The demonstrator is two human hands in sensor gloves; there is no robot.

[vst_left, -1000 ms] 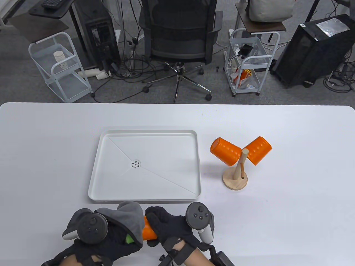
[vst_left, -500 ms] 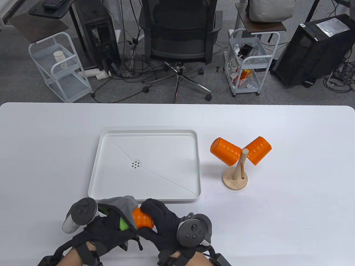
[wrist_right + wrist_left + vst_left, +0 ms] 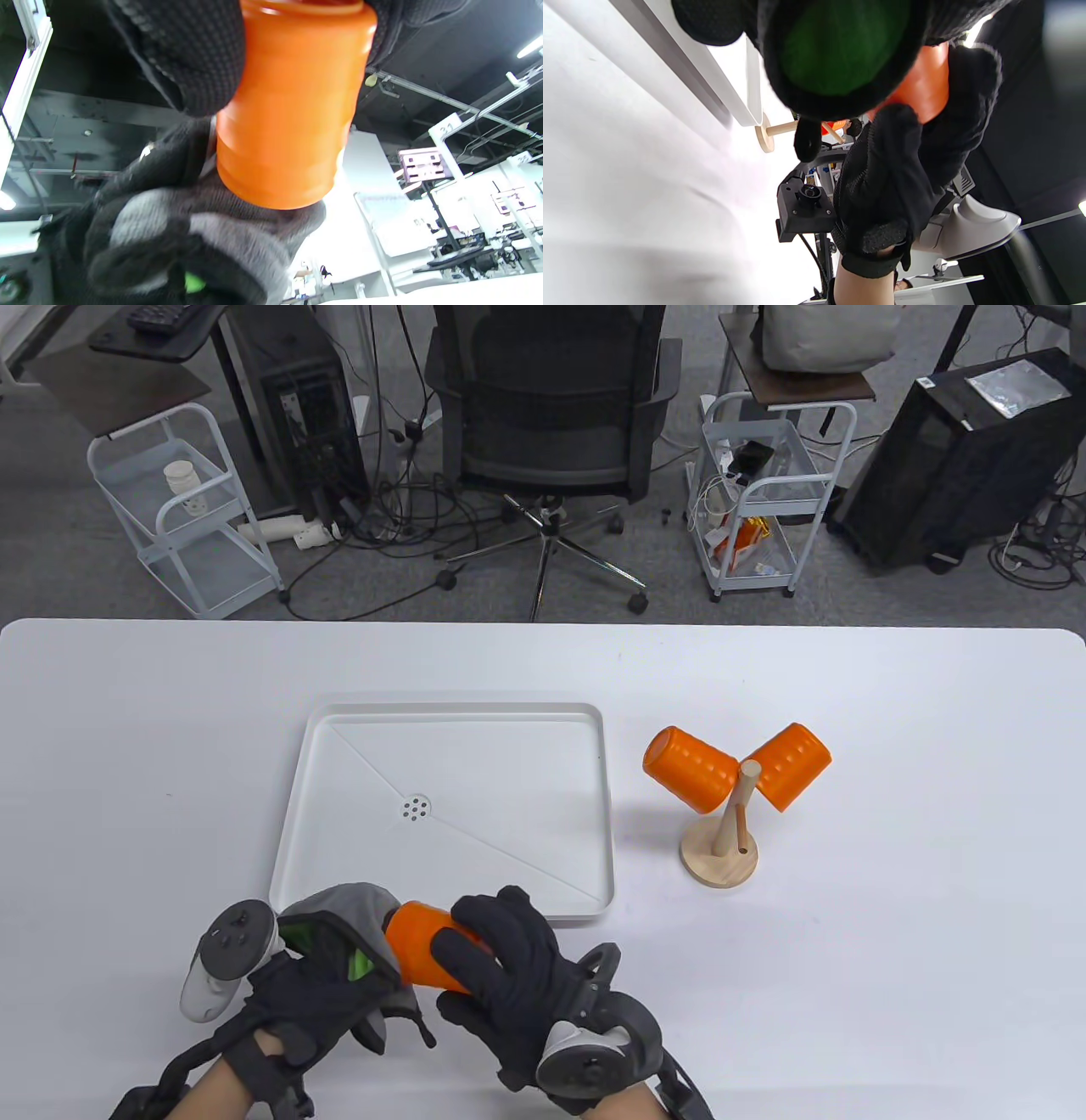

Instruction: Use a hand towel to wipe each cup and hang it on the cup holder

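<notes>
I am holding an orange cup (image 3: 422, 954) on its side with my right hand (image 3: 509, 984), low over the table (image 3: 891, 950) near its front edge. My right fingers (image 3: 475, 937) are curling over the top of the cup's wall, and my thumb is coming in under it, so the cup is lying across my palm with its free end pointing away to my left. In the right wrist view the cup (image 3: 288, 114) is hanging straight down from between my fingers (image 3: 191, 55).

My left hand (image 3: 314, 993) is gripping the gray towel (image 3: 352, 912), which is bunched over my fingers and is pressing against the cup's left end. From the right wrist view the towel (image 3: 199, 237) is cupping that end; I cannot tell whether it is the mouth or the base.

Just beyond my fingers the white tray (image 3: 445, 806) is lying flat, its near rim almost under the towel. Farther off to the right of my right hand, the wooden cup holder (image 3: 723, 840) is standing with two more orange cups (image 3: 689, 769) hanging on its pegs, one to each side.
</notes>
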